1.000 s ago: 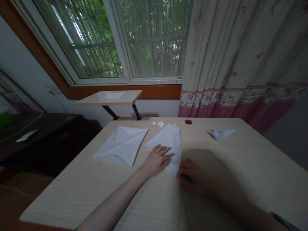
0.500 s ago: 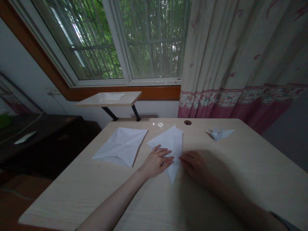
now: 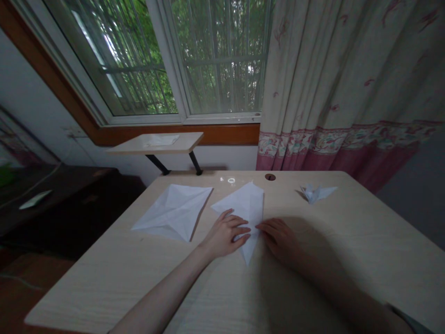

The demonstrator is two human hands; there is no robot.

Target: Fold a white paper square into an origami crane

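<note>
Far left, a dark cabinet (image 3: pixel 86 190) with a pale, flat slab (image 3: pixel 35 199) lying on top, and a blurred green thing (image 3: pixel 6 175) out at the very edge. Across to the window (image 3: pixel 222 55), greenery showing through the bars, and below it the raised shelf (image 3: pixel 189 139) on black legs, a white sheet (image 3: pixel 163 140) resting there. On to the table (image 3: pixel 114 278): a creased square (image 3: pixel 175 211) sits on the left, one edge lifted a touch. And here's the action, mid-table! The left hand (image 3: pixel 225 234) lies palm down, fingers spread a little, right on top of the folded paper (image 3: pixel 241 202), whose point aims back towards the person. Just across, the right hand (image 3: pixel 280 239) is in at the paper's right edge, fingers bunched together, tips touching it; whether they pinch it, I cannot tell. The two hands are close, but not touching. Beyond the paper, a round hole (image 3: pixel 270 177) near the table's back edge; then the curtain (image 3: pixel 302 83), floral above pink, and, well clear of both hands, a paper crane (image 3: pixel 315 193).
</note>
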